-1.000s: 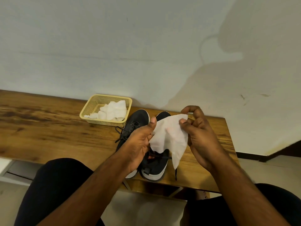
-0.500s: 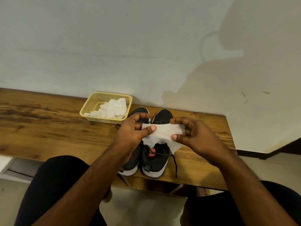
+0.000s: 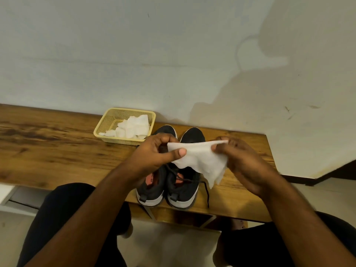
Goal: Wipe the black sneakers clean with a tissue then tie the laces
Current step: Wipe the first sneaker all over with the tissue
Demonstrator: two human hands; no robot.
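Note:
Two black sneakers with white soles stand side by side on the wooden table, toes toward the wall: the left sneaker [image 3: 151, 191] and the right sneaker [image 3: 185, 189]. Their laces hang loose, one trailing off to the right [image 3: 207, 193]. Above them I hold a white tissue [image 3: 200, 160] stretched between both hands. My left hand [image 3: 156, 153] pinches its left edge with thumb and fingers. My right hand [image 3: 242, 160] pinches its right corner. The hands hide the middle of both shoes.
A yellow mesh basket [image 3: 107, 124] with several white tissues [image 3: 133, 127] sits on the table [image 3: 57, 151] just left of the sneakers, near the wall. The table's near edge lies right above my knees, and its right end is past my right hand.
The tissue hung open a second ago, was folded narrow between both hands over the shoes, and now hangs spread open again on the right side.

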